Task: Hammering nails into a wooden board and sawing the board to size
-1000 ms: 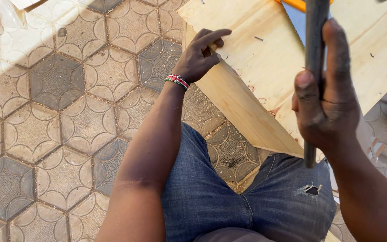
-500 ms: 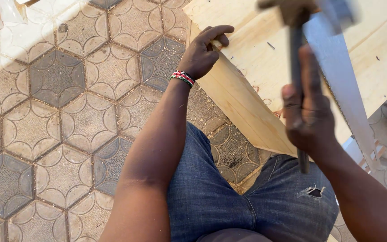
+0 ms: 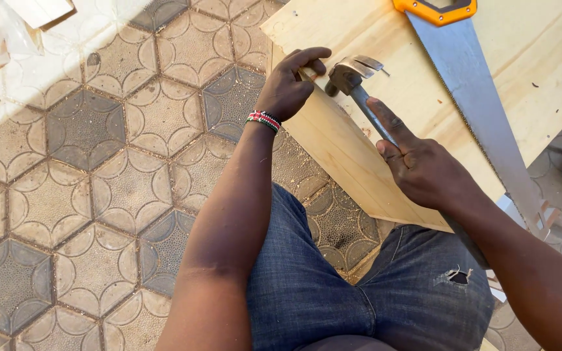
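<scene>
Hammer [image 3: 352, 81] in right hand [image 3: 424, 166] grip; left hand [image 3: 287, 88] pinches at board [image 3: 372, 39] beside saw [image 3: 469, 91].

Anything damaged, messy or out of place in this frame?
Small things only. The jeans have a frayed tear on one thigh, and sawdust is scattered over the paving beside the wooden board. The hammer, saw and both hands look ordinary.

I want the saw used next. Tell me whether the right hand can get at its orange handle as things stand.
Probably not straight away: the right hand is wrapped around the hammer. The saw lies uncovered on the board beside it, so the way looks free once the hammer is put down.
</scene>
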